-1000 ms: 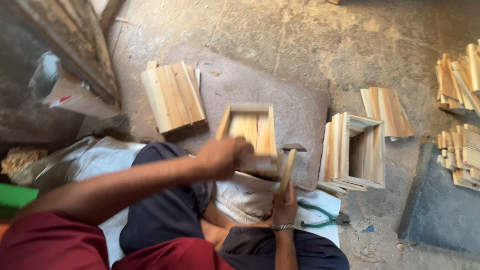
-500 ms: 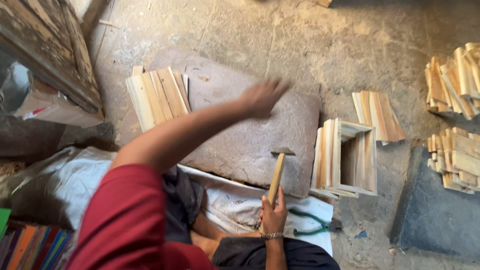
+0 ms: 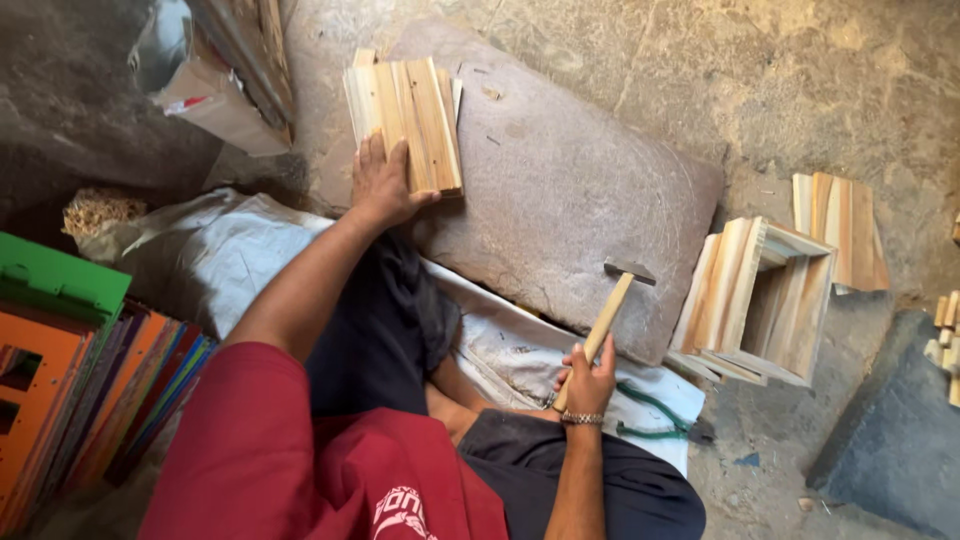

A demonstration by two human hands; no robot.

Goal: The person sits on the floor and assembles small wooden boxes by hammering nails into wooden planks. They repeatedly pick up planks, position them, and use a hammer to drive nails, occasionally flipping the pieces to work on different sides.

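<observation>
I sit on the floor behind a flat grey stone slab (image 3: 560, 190). My left hand (image 3: 383, 183) rests on the near end of a stack of thin wooden slats (image 3: 405, 118) at the slab's far left corner, fingers laid over the boards. My right hand (image 3: 588, 378) grips the wooden handle of a small hammer (image 3: 612, 310), whose metal head hovers over the slab's near right edge. Assembled open wooden boxes (image 3: 760, 300) stand on edge just right of the slab.
More wooden slats (image 3: 840, 230) lie behind the boxes, and further pieces (image 3: 945, 345) at the right edge. A dark slab (image 3: 890, 440) sits bottom right. Coloured flat panels (image 3: 90, 380) are stacked at left. White sacking (image 3: 520, 350) covers the floor under my legs.
The small wooden box that my left hand held on the slab is gone from there. My left hand has swung out to the slat stack at the far left. The hammer hand stayed put.
</observation>
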